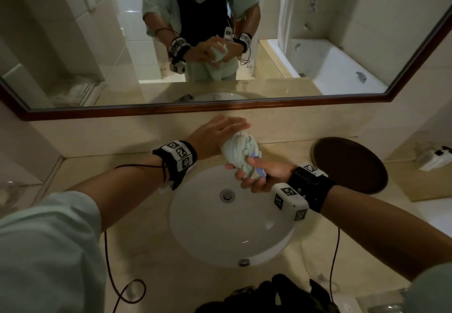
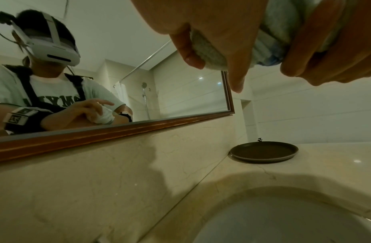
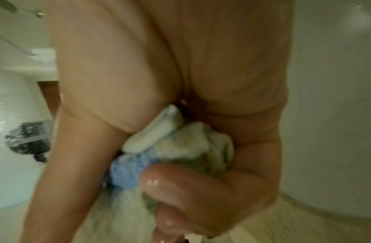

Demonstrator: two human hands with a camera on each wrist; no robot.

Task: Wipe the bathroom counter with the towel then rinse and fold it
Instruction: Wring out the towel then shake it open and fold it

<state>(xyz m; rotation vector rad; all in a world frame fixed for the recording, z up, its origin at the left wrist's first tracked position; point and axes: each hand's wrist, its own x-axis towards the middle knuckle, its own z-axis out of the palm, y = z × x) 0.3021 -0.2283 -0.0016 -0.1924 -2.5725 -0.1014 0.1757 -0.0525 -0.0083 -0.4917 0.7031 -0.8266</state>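
The towel (image 1: pixel 241 155) is wrung into a tight twisted bundle, pale green with a strip of blue, and I hold it in the air above the far rim of the sink (image 1: pixel 195 234), clear of the counter (image 1: pixel 137 251). My right hand (image 1: pixel 259 177) clenches its lower end from beneath, fingers curled around the twist, wet and shining in the right wrist view. My left hand (image 1: pixel 216 135) lies over the top end: the fingers run fairly straight across the bundle toward the right, and in the left wrist view the thumb and fingers press against the cloth rather than close around it.

The white oval basin sits directly under the towel, its drain (image 1: pixel 227 195) near the middle and an overflow hole at the near rim. Just beyond my left hand is the beige backsplash, and above it the mirror's (image 1: pixel 220 43) brown wooden frame runs across the far side, so room is tight behind the bundle. To the left the beige stone counter lies bare up to the side wall. To the right, well apart from my right hand, a dark round tray (image 1: pixel 352 166) rests on the counter against the backsplash. Cables hang from both wrist bands over the near counter edge.
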